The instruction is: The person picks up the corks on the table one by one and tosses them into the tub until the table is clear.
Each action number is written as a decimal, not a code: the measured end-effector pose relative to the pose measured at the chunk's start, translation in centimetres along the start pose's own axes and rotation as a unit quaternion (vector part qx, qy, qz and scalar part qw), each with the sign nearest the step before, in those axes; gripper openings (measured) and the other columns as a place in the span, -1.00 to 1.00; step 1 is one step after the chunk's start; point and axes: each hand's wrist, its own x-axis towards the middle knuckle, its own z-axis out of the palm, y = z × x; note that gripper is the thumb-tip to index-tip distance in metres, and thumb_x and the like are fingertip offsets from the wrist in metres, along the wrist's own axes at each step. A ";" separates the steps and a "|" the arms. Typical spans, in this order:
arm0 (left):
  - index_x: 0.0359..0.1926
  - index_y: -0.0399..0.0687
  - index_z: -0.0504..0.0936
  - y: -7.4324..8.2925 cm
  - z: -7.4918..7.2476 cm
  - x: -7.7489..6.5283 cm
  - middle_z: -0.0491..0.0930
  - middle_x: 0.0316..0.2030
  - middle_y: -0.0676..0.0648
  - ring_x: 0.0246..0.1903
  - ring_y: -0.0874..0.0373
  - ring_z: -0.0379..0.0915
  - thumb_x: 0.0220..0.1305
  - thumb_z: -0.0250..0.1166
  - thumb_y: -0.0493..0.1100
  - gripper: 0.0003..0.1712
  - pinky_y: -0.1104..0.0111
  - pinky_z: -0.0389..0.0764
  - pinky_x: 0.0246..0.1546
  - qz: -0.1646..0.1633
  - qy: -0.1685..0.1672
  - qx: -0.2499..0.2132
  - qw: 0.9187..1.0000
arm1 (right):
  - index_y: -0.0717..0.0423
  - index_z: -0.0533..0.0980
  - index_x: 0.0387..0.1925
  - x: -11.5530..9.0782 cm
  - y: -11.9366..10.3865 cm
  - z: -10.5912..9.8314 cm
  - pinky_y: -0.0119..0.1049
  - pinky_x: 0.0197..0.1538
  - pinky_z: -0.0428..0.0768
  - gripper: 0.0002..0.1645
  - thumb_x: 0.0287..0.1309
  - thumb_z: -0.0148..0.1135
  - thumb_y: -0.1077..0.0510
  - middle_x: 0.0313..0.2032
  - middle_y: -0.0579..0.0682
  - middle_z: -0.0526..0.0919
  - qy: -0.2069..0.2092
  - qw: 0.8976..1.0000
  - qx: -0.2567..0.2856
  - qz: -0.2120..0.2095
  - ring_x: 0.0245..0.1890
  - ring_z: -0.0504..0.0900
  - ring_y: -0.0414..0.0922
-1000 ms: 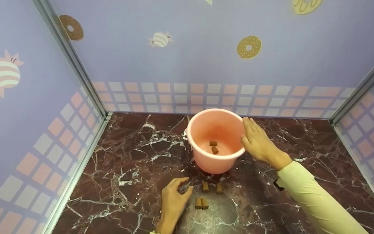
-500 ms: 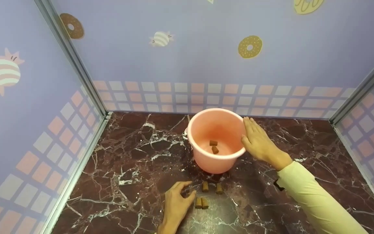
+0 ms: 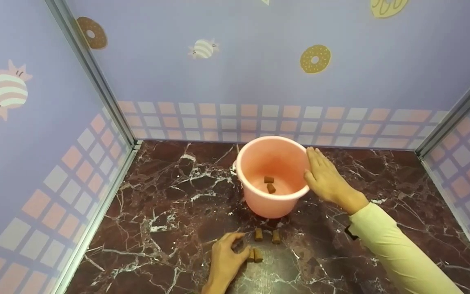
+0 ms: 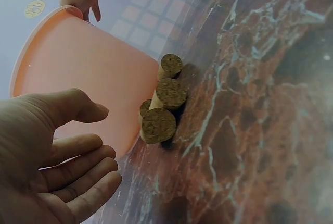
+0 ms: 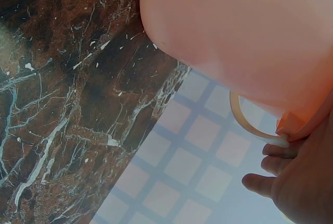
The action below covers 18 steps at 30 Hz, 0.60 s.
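Note:
A pink bucket (image 3: 268, 207) stands upright on the marble-patterned surface, with two brown corks (image 3: 271, 188) visible on its inside bottom. My right hand (image 3: 325, 181) lies against the right side of the rim, fingers extended. In front of the bucket are two separate corks (image 3: 276, 237), and nearer to me a side-by-side pair of corks (image 3: 258, 255). My left hand (image 3: 226, 258) is just left of that pair, its thumb and fingers apart and nothing between them. The left wrist view shows the cork ends (image 4: 159, 126) beyond my fingertips.
A pale bucket handle (image 5: 240, 117) hangs beside the rim in the right wrist view. Behind the bucket rises a purple wall (image 3: 251, 77) with pink and white squares; side walls with metal edge strips flank the surface (image 3: 169, 228).
My left hand has moved right and slightly toward me, closer to the paired corks. The right hand stays at the bucket rim.

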 end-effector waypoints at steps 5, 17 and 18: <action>-0.14 -0.28 0.80 -0.2 0.1 -0.2 0.77 -0.20 -0.13 -0.27 -0.04 0.73 -0.02 0.63 -0.37 -0.65 0.19 0.79 -0.21 -0.008 -0.013 -0.001 1.000 | 0.57 -0.12 0.58 0.0 0.1 0.0 0.20 0.64 -0.14 -0.17 0.56 -0.13 0.15 0.60 0.48 -0.06 0.002 1.000 0.003 -0.001 0.62 -0.12 0.37; -0.15 -0.29 0.79 -0.6 0.4 -0.7 0.77 -0.21 -0.13 -0.27 -0.01 0.73 -0.01 0.64 -0.35 -0.66 0.23 0.80 -0.22 -0.024 -0.038 0.002 0.999 | 0.56 -0.11 0.59 0.0 0.1 0.1 0.22 0.63 -0.13 -0.17 0.57 -0.15 0.11 0.60 0.47 -0.05 0.003 1.000 0.005 -0.002 0.62 -0.10 0.38; -0.15 -0.29 0.79 -0.6 0.4 -0.6 0.77 -0.21 -0.13 -0.27 -0.01 0.73 0.00 0.64 -0.35 -0.66 0.23 0.80 -0.22 -0.024 -0.038 0.004 0.999 | 0.56 -0.11 0.58 0.0 0.1 0.1 0.22 0.63 -0.12 -0.17 0.56 -0.15 0.11 0.60 0.47 -0.05 0.004 1.000 0.005 -0.002 0.62 -0.09 0.38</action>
